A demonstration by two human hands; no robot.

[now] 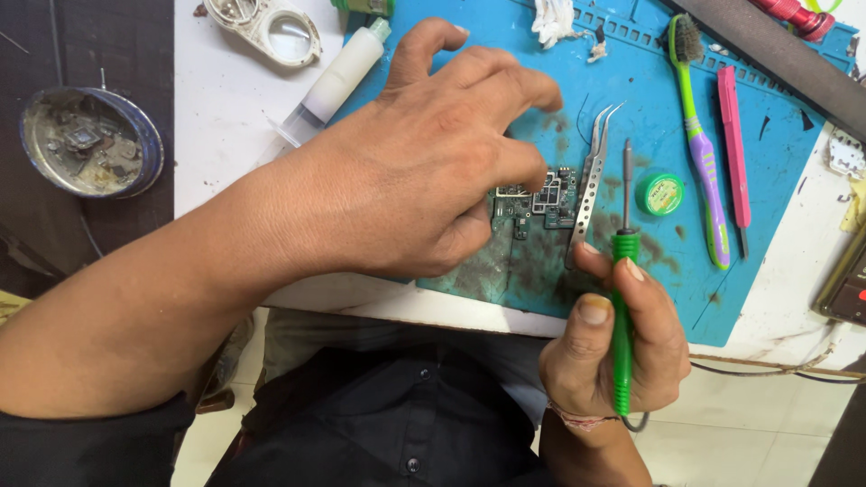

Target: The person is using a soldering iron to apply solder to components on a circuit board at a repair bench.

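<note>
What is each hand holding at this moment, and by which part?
The right hand grips a green-handled soldering iron by its handle, metal tip pointing away. The left hand holds nothing; its fingertips press on a small green circuit board.

Small round green tin [659, 194] sits on the blue mat [776, 162], between the soldering tip and the purple-green brush, pale label on its lid. Far left, an open blue-walled round tin [90, 142], grimy inside, on the dark surface.
</note>
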